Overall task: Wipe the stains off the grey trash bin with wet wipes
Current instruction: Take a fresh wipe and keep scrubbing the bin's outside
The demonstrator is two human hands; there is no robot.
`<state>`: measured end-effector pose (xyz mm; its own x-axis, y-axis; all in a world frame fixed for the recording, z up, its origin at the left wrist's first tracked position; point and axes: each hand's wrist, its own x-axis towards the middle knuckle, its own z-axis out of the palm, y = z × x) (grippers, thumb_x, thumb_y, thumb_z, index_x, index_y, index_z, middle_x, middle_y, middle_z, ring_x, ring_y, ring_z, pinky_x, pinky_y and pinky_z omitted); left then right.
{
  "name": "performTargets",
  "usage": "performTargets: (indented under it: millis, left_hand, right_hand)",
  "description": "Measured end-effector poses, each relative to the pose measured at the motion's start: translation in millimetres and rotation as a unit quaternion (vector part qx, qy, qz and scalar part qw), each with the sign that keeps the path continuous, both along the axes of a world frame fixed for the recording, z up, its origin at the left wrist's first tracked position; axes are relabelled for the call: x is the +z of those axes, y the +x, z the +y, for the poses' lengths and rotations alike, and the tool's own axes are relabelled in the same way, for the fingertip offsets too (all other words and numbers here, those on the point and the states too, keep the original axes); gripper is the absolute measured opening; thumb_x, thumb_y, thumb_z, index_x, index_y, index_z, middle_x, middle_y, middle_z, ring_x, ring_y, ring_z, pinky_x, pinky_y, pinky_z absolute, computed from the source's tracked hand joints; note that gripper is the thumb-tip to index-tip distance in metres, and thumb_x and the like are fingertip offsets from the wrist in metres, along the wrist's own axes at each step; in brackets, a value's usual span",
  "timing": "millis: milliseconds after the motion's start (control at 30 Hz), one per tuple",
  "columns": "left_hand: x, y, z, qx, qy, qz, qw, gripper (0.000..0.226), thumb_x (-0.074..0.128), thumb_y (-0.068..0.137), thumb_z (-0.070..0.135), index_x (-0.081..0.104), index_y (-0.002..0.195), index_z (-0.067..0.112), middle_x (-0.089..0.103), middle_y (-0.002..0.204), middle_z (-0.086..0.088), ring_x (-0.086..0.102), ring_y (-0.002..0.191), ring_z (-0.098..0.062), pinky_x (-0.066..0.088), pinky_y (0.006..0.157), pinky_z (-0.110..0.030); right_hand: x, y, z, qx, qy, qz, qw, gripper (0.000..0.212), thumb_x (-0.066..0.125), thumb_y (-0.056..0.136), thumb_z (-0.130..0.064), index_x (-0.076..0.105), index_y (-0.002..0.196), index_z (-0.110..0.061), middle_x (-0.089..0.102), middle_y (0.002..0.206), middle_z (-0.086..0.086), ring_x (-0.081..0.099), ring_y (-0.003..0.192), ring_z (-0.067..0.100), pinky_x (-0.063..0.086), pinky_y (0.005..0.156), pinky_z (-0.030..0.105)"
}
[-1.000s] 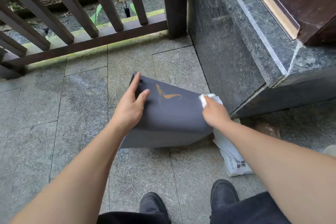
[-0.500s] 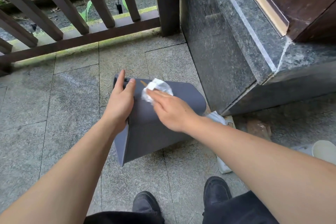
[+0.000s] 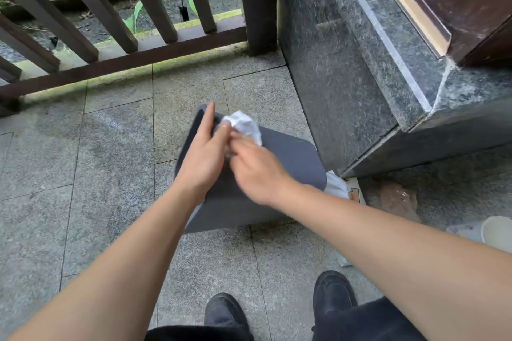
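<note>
The grey trash bin (image 3: 291, 163) lies tipped on its side on the stone floor, its broad side facing up. My left hand (image 3: 203, 155) rests on the bin's far left edge with straight fingers, holding it steady. My right hand (image 3: 257, 169) grips a crumpled white wet wipe (image 3: 245, 124) and presses it onto the bin's upper surface close to my left hand's fingers. The orange stain is hidden under the wipe and hands.
A white wipes pack (image 3: 336, 185) lies right of the bin by the dark granite step (image 3: 346, 86). A crumpled plastic wrapper (image 3: 399, 201) and a white cup (image 3: 497, 232) sit at right. A wooden railing (image 3: 124, 61) runs behind. My shoes (image 3: 225, 313) are below.
My right hand has swept the wipe from the bin's right end leftward across the orange stain, up to my left hand. The bin has turned slightly under my left hand.
</note>
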<state>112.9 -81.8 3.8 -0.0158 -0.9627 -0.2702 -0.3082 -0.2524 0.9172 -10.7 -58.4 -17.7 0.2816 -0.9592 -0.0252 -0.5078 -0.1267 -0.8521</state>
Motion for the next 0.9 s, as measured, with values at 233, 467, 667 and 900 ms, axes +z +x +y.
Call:
performTargets:
  millis: [233, 467, 667, 900]
  left_hand:
    - [-0.2, 5.0, 2.8, 0.036, -0.015, -0.047, 0.998, 0.055, 0.037, 0.107, 0.039, 0.021, 0.159, 0.029, 0.020, 0.163, 0.016, 0.017, 0.137, 0.013, 0.010, 0.111, -0.010]
    - [-0.4, -3.6, 2.2, -0.005, -0.021, -0.051, 0.998, 0.055, 0.033, 0.106, 0.049, 0.022, 0.158, 0.037, 0.020, 0.161, 0.023, 0.016, 0.131, 0.020, 0.011, 0.103, -0.004]
    - [-0.6, -5.1, 1.5, 0.008, -0.018, -0.014, 1.000, 0.053, 0.032, 0.107, 0.044, 0.023, 0.158, 0.031, 0.022, 0.161, 0.016, 0.022, 0.134, 0.015, 0.019, 0.097, 0.004]
    - [-3.0, 7.1, 1.9, 0.011, -0.020, -0.023, 0.999, 0.057, 0.029, 0.106, 0.049, 0.026, 0.158, 0.025, 0.023, 0.160, 0.015, 0.022, 0.122, 0.025, 0.016, 0.088, 0.012]
  right_hand:
    - [-37.0, -30.4, -2.0, -0.085, 0.053, 0.054, 0.993, 0.045, 0.034, 0.100, -0.020, 0.041, 0.143, -0.028, 0.044, 0.149, 0.000, 0.043, 0.133, 0.027, 0.038, 0.104, 0.039]
    - [-33.4, -29.3, -7.1, -0.170, 0.150, 0.062, 0.972, 0.048, 0.027, 0.102, -0.022, 0.029, 0.150, -0.016, 0.030, 0.158, 0.005, 0.025, 0.144, 0.021, 0.020, 0.109, 0.027]
    - [-11.6, 1.0, 10.6, 0.030, -0.018, -0.006, 0.999, 0.052, 0.022, 0.102, -0.027, 0.030, 0.151, -0.014, 0.028, 0.159, 0.001, 0.017, 0.148, 0.007, 0.008, 0.121, 0.025]
    - [-34.3, -26.2, -8.1, -0.072, 0.117, 0.084, 0.987, 0.053, 0.020, 0.102, -0.027, 0.021, 0.154, -0.017, 0.016, 0.163, -0.002, 0.008, 0.149, 0.008, 0.006, 0.120, 0.027]
